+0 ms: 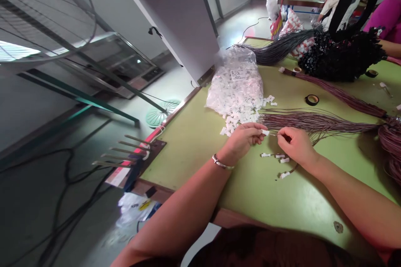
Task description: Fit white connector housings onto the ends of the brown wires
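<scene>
My left hand (246, 138) pinches a small white plastic connector (265, 132) between thumb and fingers. Just to its right, my right hand (294, 144) is closed on the end of a thin wire (273, 134), whose tip points at the connector. Whether the tip is inside the connector is too small to tell. Below the hands lie several white connectors with short wires (284, 160). Behind them stretches a bundle of brown wires (319, 122). Loose white connectors (233, 122) spill out beside my left hand from a clear plastic bag (236, 77).
A second brown wire bundle (335, 88), a black tape roll (312, 99), black wires (282, 48) and a black heap of connectors (344, 56) lie farther back. A pronged metal rack (131, 154) sits on the left table edge. Another person's magenta sleeve (384, 18) shows at upper right.
</scene>
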The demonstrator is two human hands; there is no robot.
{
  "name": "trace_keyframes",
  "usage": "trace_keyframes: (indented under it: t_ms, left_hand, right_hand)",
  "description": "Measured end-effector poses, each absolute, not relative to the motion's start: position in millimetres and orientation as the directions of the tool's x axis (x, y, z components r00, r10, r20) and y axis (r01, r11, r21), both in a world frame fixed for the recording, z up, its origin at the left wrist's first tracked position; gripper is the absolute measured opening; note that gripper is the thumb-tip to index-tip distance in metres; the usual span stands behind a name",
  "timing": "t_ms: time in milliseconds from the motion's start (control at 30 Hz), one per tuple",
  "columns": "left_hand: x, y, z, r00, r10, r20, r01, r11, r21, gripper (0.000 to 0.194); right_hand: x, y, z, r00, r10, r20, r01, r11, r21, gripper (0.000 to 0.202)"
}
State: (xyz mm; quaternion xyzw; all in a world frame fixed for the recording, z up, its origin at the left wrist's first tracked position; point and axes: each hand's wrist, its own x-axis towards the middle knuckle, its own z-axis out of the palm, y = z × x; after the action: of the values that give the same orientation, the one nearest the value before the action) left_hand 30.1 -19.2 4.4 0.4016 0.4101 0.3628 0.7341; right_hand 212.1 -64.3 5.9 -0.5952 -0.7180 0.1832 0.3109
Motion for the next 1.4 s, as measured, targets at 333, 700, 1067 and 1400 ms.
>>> trace_keyframes:
  t_ms: [333,700,1067,1400]
  left_hand:
    - [27.6,-18.5,1.9,0.455,0.859,-0.233,-0.155,0.334,0.930,0.019]
    - [30.0,-20.7,2.0,0.464,0.852,-0.241,-0.205,0.368,0.907,0.019]
    - [35.7,-25.9,3.1,0.401,0.898,-0.180,0.099,0.153,0.983,0.022]
    - [37.4,-28.0,-5.1,0.435,0.860,0.267,0.315,-0.423,0.849,0.015]
  right_hand:
    - [214.5,-64.4,5.7,-0.072,0.957,0.280,0.746,0.238,-0.622,0.014]
    - [213.8,-64.7,7.4,-0.038,0.956,0.290,0.755,0.218,-0.619,0.013]
    - [213.2,-65.4,7.6,-0.137,0.935,0.327,0.839,0.285,-0.464,0.016]
    - [216.0,-61.1,4.5,-0.139,0.980,0.141,0.731,0.197,-0.654,0.012]
